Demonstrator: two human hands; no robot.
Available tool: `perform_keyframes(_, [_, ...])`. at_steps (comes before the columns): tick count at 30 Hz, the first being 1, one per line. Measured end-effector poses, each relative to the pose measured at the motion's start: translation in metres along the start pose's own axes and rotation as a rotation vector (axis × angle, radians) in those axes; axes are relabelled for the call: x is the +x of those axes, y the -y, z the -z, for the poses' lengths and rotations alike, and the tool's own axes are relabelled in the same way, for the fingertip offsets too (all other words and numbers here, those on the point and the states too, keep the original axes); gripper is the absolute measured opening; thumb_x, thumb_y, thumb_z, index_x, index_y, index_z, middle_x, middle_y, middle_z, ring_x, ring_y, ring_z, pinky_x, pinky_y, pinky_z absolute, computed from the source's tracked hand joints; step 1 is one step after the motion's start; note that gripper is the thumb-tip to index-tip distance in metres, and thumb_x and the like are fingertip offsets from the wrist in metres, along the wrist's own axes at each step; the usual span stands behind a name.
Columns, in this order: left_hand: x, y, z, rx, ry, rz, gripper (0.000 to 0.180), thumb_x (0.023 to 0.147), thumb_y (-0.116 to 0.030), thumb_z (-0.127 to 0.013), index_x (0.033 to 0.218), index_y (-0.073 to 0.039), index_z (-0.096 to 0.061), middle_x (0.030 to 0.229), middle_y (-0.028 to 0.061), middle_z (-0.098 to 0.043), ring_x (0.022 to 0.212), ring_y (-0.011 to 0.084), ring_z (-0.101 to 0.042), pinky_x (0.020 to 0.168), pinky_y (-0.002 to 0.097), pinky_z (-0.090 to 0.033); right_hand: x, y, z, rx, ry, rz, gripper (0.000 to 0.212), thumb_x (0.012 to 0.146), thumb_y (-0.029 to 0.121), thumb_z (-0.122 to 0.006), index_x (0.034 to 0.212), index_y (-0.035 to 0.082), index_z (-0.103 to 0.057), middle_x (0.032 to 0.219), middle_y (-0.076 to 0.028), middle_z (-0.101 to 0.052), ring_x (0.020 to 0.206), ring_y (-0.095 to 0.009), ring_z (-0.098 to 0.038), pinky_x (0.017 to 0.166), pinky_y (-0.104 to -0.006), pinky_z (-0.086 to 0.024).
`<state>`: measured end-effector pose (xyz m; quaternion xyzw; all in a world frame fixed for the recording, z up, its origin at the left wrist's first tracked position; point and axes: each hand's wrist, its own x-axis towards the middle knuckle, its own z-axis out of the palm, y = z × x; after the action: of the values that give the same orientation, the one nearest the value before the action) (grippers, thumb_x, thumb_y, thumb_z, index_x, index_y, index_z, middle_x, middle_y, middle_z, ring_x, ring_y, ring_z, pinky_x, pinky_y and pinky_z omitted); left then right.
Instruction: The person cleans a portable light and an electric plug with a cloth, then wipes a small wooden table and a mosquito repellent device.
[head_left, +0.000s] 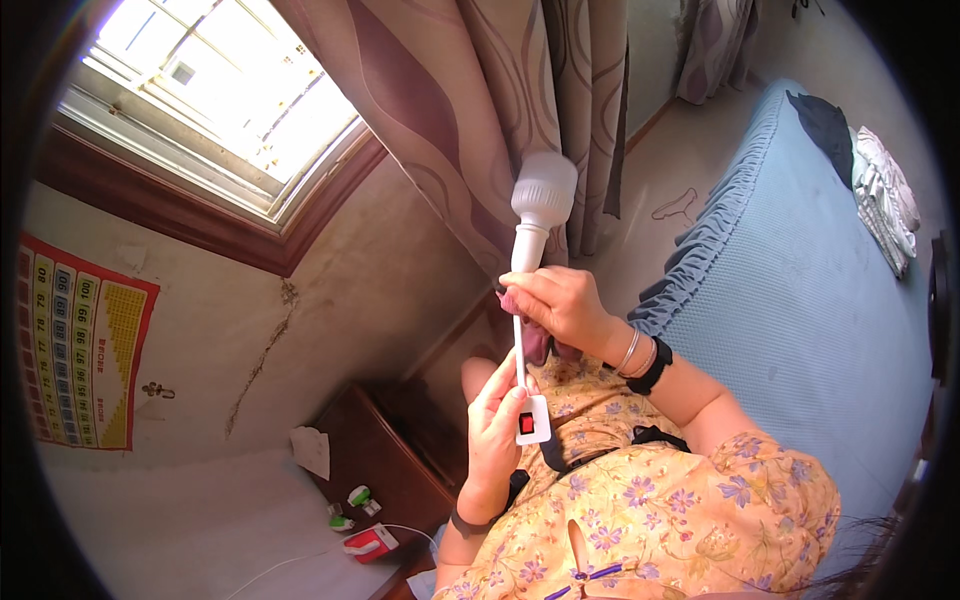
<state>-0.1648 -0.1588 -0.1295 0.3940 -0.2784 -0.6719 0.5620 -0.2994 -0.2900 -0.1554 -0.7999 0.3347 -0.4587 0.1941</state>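
A white bulb-shaped lamp with a ribbed collar stands tilted upward in front of me. A thin white stem runs down from it to a small white switch plate with a red rocker. My right hand is closed round the lower neck of the lamp, and a bit of pinkish cloth shows at its fingertips. Below that hand hangs some dark mauve cloth; whether the two pieces join is hidden. Lower down, my left hand is closed on the stem and the edge of the switch plate.
Patterned curtains hang behind the lamp beside a bright window. At lower left, a dark brown cabinet stands near a red-and-white box and small green-and-white items. A blue-covered bed with folded clothes lies right.
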Motion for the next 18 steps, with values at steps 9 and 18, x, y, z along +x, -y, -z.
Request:
perform_keyframes(9, [0.009, 0.006, 0.006, -0.032, -0.009, -0.001, 0.042, 0.089, -0.006, -0.047, 0.128, 0.009, -0.039, 0.090, 0.0048, -0.054, 0.081, 0.0090, -0.051, 0.072, 0.0195, -0.042, -0.029, 0.028, -0.003, 0.787, 0.224, -0.340, 0.017, 0.084, 0.013, -0.061, 0.097, 0.003, -0.063, 0.072, -0.005, -0.053, 0.064, -0.015, -0.056, 0.059, -0.0272, -0.045])
perform_keyframes(18, [0.000, -0.002, -0.009, 0.431, -0.128, -0.219, 0.038, 0.079, 0.002, -0.060, 0.116, 0.006, -0.050, 0.088, 0.0048, -0.056, 0.081, 0.0074, -0.052, 0.073, 0.0187, -0.041, -0.011, 0.025, -0.008, 0.780, -0.263, -0.385, 0.022, 0.088, 0.014, -0.059, 0.102, 0.001, -0.049, 0.086, -0.007, -0.059, 0.074, -0.011, -0.059, 0.064, -0.0237, -0.047])
